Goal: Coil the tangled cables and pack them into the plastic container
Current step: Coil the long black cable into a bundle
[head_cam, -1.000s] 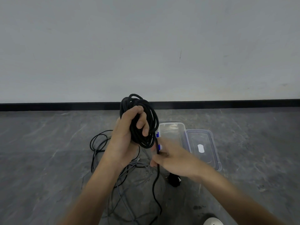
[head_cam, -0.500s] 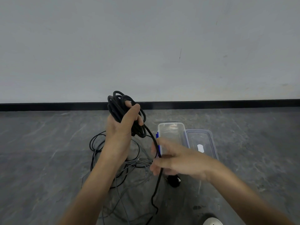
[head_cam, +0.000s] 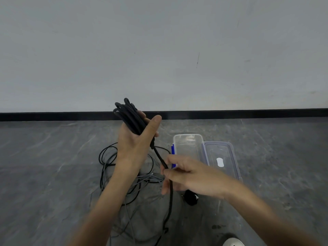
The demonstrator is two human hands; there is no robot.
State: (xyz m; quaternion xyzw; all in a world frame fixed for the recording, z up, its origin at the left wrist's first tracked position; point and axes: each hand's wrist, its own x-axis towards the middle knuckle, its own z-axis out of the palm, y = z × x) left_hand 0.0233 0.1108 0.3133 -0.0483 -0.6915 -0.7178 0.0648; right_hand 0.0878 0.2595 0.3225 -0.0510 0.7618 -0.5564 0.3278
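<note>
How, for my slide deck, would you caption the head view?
Left hand grips the coiled black cable; right hand pinches its loose tail, near the open plastic container.

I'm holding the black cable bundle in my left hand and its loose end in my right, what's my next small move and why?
Probably bring the right hand up to lay another loop onto the black coil in the left hand; a loose tail hangs from your pinch to the floor, so it isn't fully coiled.

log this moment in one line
step: coiling | left hand: grips cable coil | right hand: pinches loose tail | container: open, lid beside | grey cables: on floor
</note>
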